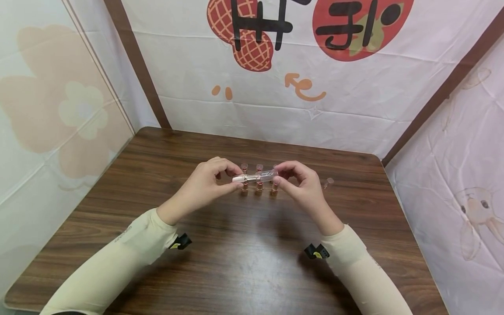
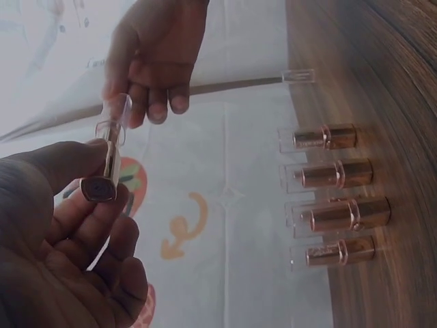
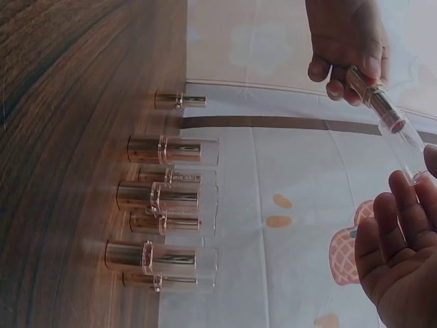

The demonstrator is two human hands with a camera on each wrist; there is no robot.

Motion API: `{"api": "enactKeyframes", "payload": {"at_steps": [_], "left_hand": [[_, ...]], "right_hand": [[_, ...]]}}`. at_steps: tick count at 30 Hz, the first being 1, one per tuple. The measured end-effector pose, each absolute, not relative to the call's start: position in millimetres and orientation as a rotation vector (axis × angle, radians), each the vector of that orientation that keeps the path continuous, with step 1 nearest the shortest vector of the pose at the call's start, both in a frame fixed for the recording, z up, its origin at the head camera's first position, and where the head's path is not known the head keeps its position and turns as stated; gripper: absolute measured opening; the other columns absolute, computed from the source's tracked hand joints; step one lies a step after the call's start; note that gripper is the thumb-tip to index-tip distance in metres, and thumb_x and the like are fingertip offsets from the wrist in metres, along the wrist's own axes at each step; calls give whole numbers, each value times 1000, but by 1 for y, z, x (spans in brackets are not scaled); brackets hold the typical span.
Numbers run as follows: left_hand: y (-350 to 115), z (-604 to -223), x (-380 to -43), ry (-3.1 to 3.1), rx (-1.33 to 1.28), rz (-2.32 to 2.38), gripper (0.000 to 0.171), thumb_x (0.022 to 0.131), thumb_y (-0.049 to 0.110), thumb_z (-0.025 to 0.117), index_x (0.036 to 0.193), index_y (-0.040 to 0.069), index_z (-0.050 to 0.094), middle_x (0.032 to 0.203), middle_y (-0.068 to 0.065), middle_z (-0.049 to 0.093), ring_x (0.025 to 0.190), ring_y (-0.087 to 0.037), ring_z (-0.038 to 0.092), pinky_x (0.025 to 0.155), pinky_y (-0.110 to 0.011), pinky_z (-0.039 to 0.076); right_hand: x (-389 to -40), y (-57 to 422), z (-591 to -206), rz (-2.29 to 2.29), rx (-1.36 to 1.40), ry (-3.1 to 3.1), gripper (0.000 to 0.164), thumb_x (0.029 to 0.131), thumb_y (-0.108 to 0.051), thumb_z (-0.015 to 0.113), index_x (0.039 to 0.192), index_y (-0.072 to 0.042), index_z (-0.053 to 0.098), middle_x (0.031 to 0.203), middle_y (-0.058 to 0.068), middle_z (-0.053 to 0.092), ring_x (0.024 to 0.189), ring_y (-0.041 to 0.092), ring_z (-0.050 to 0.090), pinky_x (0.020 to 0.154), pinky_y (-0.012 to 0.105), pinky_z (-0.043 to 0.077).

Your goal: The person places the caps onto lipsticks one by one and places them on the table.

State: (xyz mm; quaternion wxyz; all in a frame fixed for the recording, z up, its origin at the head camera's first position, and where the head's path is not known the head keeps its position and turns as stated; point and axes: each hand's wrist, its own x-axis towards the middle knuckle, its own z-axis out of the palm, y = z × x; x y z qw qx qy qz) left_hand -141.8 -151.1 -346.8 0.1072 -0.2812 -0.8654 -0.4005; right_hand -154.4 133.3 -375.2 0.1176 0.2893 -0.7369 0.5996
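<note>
My left hand point(image 1: 204, 183) pinches the base of a gold lipstick tube point(image 3: 377, 101), held level above the table. With thumb and fingers my right hand point(image 1: 301, 181) holds a clear cap point(image 1: 268, 175) by its far end. In the right wrist view the cap's near end overlaps the tube's tip at a slight angle; how far the tip sits inside cannot be told. Beneath and behind the hands, several gold lipsticks point(image 2: 338, 174) stand upright in rows, most under clear caps. One lipstick point(image 3: 179, 100), at the top of the right wrist view, shows no clear cap.
A loose clear cap point(image 1: 329, 182) is on the wooden table point(image 1: 244, 267), right of my right hand. Printed cloth point(image 1: 177, 65) hangs behind the table's back edge, with more cloth at both sides.
</note>
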Motion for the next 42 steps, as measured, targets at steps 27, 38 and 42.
{"api": "enactKeyframes", "payload": {"at_steps": [27, 38, 42], "left_hand": [[-139, -341, -133, -2492, -761, -1270, 23, 82, 25, 89, 101, 22, 77, 98, 9, 71, 81, -12, 55, 71, -30, 45], [-135, -344, -131, -2497, -689, -1348, 21, 81, 22, 89, 99, 22, 78, 97, 8, 70, 79, -17, 57, 69, -30, 45], [-134, -346, -130, -2507, -668, -1372, 20, 82, 22, 89, 99, 22, 78, 97, 7, 70, 79, -15, 58, 69, -31, 47]], "right_hand": [[-146, 128, -378, 1674, 871, -2230, 23, 86, -2, 81, 108, -8, 74, 95, 6, 71, 80, 20, 62, 68, 28, 52], [-144, 125, -379, 1654, 891, -2219, 22, 86, -6, 82, 106, -11, 74, 97, 3, 71, 77, 19, 63, 65, 27, 53], [-144, 123, -379, 1663, 873, -2227, 22, 85, -6, 83, 105, -10, 75, 97, 5, 71, 77, 19, 62, 64, 27, 52]]}}
